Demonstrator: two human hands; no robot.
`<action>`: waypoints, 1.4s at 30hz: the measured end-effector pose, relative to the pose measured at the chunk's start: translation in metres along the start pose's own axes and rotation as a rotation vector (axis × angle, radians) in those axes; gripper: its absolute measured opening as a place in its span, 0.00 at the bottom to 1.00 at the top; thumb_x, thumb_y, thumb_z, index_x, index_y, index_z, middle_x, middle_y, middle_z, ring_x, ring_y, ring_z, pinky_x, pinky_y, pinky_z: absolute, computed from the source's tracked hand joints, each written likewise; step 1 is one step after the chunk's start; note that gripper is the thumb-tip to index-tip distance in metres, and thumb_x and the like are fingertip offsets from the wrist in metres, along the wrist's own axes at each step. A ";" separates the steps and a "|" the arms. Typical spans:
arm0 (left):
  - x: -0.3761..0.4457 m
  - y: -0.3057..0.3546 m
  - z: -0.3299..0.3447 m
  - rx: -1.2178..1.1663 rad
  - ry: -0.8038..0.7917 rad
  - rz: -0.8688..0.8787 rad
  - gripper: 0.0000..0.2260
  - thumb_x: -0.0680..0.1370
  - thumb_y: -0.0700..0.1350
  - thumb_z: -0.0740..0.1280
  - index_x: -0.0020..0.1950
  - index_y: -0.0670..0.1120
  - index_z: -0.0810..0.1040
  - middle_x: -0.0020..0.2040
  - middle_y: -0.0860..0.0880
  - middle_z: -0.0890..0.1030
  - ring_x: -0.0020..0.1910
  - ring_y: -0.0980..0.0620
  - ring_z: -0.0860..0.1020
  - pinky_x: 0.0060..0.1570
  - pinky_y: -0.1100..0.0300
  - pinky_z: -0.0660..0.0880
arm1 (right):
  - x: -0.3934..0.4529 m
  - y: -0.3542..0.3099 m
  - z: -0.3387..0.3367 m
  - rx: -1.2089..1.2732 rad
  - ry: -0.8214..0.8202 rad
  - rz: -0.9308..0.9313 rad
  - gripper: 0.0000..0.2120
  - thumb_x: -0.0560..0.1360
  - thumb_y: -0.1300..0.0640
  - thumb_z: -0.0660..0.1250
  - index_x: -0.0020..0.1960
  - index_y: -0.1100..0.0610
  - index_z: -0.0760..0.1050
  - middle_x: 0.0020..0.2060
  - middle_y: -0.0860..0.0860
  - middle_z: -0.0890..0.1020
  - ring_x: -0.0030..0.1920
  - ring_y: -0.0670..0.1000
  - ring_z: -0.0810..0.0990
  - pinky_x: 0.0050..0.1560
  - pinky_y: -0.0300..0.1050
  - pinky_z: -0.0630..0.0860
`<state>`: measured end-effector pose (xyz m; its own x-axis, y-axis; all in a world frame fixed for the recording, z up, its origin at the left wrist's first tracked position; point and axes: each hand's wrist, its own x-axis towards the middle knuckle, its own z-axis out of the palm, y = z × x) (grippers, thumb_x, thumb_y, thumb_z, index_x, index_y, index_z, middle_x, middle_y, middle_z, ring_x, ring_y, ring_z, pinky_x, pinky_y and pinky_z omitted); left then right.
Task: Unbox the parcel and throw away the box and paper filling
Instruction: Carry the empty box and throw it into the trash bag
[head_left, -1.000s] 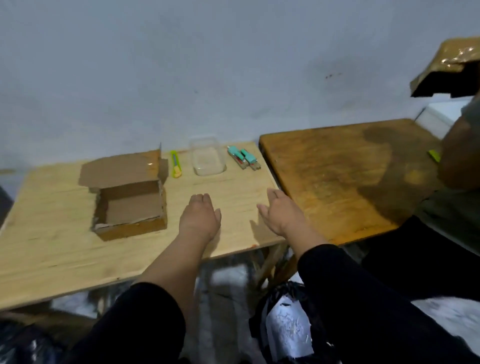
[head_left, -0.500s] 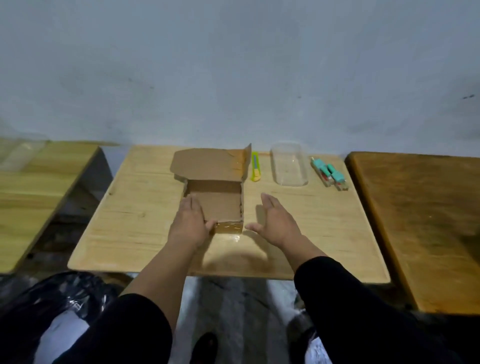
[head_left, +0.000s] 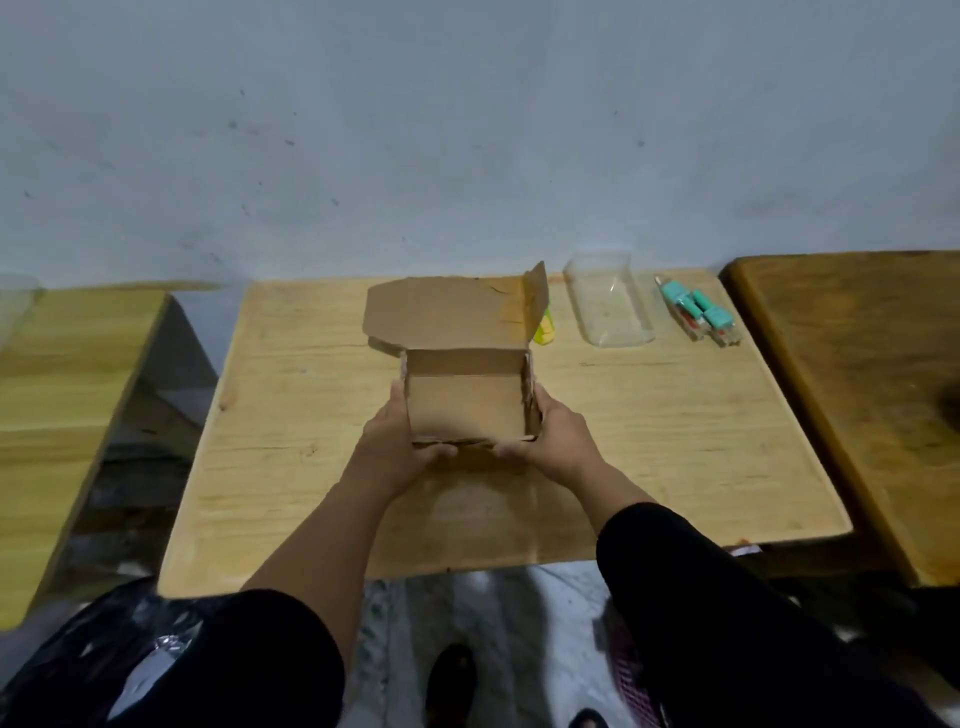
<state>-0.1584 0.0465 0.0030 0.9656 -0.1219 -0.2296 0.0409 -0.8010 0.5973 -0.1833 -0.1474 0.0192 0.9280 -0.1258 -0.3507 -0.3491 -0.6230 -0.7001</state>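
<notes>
A brown cardboard box (head_left: 465, 402) stands in the middle of the light wooden table (head_left: 649, 457), its lid flap folded back toward the wall. Its inside shows only bare cardboard; no paper filling is visible. My left hand (head_left: 397, 449) grips the box's left side and front corner. My right hand (head_left: 550, 439) grips the right side and front corner. The box looks tilted toward me, with its front edge near the tabletop.
Behind the box lie a yellow-green cutter (head_left: 545, 327), a clear plastic container (head_left: 610, 306) and teal-capped items (head_left: 698, 312). A darker table (head_left: 857, 389) stands to the right, another light table (head_left: 62, 389) to the left. A black plastic bag (head_left: 104, 654) sits on the floor at lower left.
The view has swung left and centred on the box. Both hands have moved from beside the box onto its sides and now hold it.
</notes>
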 end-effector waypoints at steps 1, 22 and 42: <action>0.004 0.005 -0.002 0.000 0.000 0.021 0.47 0.63 0.54 0.77 0.73 0.43 0.53 0.63 0.41 0.74 0.62 0.40 0.72 0.59 0.49 0.71 | 0.001 0.000 -0.005 0.015 0.012 -0.001 0.43 0.61 0.53 0.79 0.70 0.52 0.61 0.61 0.53 0.77 0.62 0.55 0.74 0.59 0.41 0.69; -0.010 0.213 0.052 -0.041 -0.183 0.601 0.51 0.64 0.53 0.77 0.76 0.46 0.47 0.68 0.41 0.71 0.66 0.43 0.69 0.65 0.54 0.67 | -0.128 0.072 -0.153 0.215 0.615 0.226 0.45 0.63 0.54 0.78 0.73 0.53 0.57 0.63 0.53 0.77 0.64 0.54 0.73 0.62 0.43 0.69; -0.175 0.290 0.287 0.199 -0.782 0.869 0.48 0.66 0.53 0.76 0.76 0.48 0.48 0.71 0.45 0.67 0.68 0.45 0.68 0.67 0.51 0.67 | -0.342 0.280 -0.121 0.481 0.894 0.780 0.40 0.62 0.56 0.78 0.69 0.51 0.62 0.54 0.52 0.80 0.54 0.52 0.78 0.50 0.37 0.71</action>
<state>-0.3889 -0.3326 -0.0038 0.2280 -0.9398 -0.2545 -0.6586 -0.3414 0.6706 -0.5832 -0.3726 0.0184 0.1559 -0.9194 -0.3612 -0.6758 0.1674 -0.7178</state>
